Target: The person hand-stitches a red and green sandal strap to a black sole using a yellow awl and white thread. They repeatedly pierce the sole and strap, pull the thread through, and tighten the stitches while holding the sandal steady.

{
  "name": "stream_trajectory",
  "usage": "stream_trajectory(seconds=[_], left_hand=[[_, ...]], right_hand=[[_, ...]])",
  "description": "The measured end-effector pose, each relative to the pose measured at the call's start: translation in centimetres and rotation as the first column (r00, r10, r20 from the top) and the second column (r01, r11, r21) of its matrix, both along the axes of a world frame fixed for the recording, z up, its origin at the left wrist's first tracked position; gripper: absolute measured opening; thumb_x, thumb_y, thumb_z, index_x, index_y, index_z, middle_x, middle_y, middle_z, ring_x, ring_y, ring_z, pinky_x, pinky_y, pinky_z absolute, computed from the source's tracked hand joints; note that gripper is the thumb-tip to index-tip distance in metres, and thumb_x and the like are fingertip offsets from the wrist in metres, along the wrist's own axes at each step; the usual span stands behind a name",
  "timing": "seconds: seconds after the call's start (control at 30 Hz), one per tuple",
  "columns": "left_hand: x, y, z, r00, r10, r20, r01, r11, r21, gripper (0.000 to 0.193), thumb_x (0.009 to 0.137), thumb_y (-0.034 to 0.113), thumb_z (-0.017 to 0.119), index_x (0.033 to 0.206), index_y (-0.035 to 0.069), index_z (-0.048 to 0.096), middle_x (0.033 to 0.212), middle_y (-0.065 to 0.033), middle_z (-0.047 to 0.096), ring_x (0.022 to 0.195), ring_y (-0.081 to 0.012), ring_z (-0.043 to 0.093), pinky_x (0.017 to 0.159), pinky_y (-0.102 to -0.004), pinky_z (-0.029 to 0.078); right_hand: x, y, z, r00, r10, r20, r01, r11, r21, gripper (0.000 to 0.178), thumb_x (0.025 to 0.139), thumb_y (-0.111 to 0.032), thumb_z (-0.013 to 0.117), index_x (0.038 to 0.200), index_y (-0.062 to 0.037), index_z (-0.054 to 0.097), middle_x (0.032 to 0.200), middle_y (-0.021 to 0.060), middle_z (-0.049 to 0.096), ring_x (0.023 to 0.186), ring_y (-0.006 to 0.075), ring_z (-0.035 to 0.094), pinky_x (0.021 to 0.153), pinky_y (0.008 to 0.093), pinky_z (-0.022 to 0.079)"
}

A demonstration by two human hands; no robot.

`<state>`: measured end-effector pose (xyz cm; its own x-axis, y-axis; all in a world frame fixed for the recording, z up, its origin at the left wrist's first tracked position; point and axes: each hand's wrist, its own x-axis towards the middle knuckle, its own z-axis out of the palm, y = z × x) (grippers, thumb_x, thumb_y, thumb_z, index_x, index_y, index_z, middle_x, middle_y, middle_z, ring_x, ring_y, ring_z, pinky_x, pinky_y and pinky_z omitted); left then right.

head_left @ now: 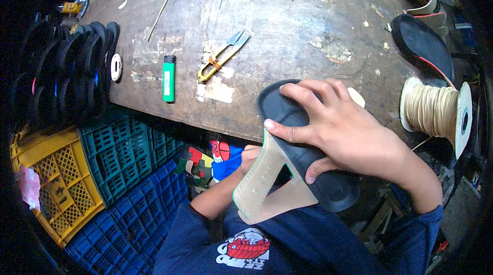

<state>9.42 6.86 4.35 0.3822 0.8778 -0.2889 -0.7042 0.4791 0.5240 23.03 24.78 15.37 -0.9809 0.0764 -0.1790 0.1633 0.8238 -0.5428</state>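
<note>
Head view: our right hand (334, 126) grips the black sandal sole (299, 150) at the near edge of the worktable (277, 33); our left hand (250, 158), half hidden behind the beige strap (255, 185), we cannot judge.

the sole (300, 154) is matt, perhaps rubber, the lighter (169, 81) plastic, the table (282, 28) scuffed wood.

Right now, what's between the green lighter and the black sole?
Yellow snips and a pale patch on the tabletop lie between the green lighter and the black sole, in the head view.
</note>
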Motion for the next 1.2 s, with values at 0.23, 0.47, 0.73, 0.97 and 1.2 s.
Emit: stream_trajectory(seconds=[0.23, 0.47, 0.73, 0.97, 1.2], left_hand=[[0.1, -1.4, 4.1, 0.427, 0.358, -0.83, -0.318, 0.919, 0.233, 0.037, 0.093, 0.013, 0.066, 0.128, 0.005, 0.055, 0.118, -0.0168, 0.062, 0.11, -0.028, 0.063, 0.092, -0.0395, 0.053], [-7.0, -1.0, 7.9, 0.136, 0.732, -0.667, -0.158, 0.681, 0.715, 0.022, 0.091, -0.007, 0.056, 0.105, -0.001, 0.072, 0.086, -0.0129, 0.069, 0.078, -0.0168, 0.066, 0.071, -0.028, 0.053], [-6.1, 11.0, 12.7, 0.218, 0.071, -0.973, 0.751, 0.625, 0.214, 0.031, 0.088, 0.023, 0.076, 0.11, 0.002, 0.07, 0.092, -0.0126, 0.072, 0.083, -0.0236, 0.068, 0.077, -0.0361, 0.052], [-6.3, 9.7, 11.2, -0.002, 0.323, -0.946, 0.778, 0.596, 0.201, 0.018, 0.081, 0.014, 0.071, 0.095, 0.002, 0.07, 0.113, -0.0199, 0.064, 0.108, -0.037, 0.062, 0.095, -0.0415, 0.05], [-7.9, 8.4, 10.0, 0.187, 0.408, -0.894, 0.765, 0.511, 0.393, 0.01, 0.078, 0.012, 0.071, 0.085, 0.005, 0.069, 0.12, -0.0183, 0.057, 0.117, -0.0356, 0.056, 0.1, -0.0422, 0.046]], right_hand=[[0.5, 2.6, 0.3, 0.98, 0.108, -0.169, -0.1, 0.993, 0.055, 0.05, 0.069, -0.022, 0.083, 0.117, -0.0149, 0.07, 0.136, 0.0145, 0.055, 0.136, 0.0299, 0.047, 0.124, 0.0558, 0.023], [3.0, -2.1, 2.3, 0.978, 0.06, -0.202, 0.008, 0.946, 0.323, 0.018, 0.083, -0.019, 0.072, 0.097, -0.0112, 0.064, 0.081, 0.0035, 0.062, 0.087, 0.0229, 0.066, 0.112, 0.0475, 0.039], [3.7, -3.5, 3.5, 0.751, -0.638, -0.171, 0.488, 0.711, -0.506, 0.021, 0.099, -0.01, 0.061, 0.118, -0.0033, 0.056, 0.093, 0.0048, 0.062, 0.082, 0.0097, 0.055, 0.074, 0.0276, 0.046], [2.9, -5.7, -1.3, 0.661, -0.744, -0.095, 0.554, 0.57, -0.608, 0.015, 0.096, -0.006, 0.059, 0.111, -0.0044, 0.06, 0.084, 0.0077, 0.059, 0.081, 0.0159, 0.057, 0.072, 0.0317, 0.046], [2.4, -5.1, -1.4, 0.893, -0.395, -0.215, 0.352, 0.912, -0.211, 0.021, 0.088, -0.009, 0.06, 0.107, -0.0141, 0.065, 0.083, 0.0115, 0.068, 0.088, 0.0298, 0.067, 0.086, 0.0437, 0.041]])
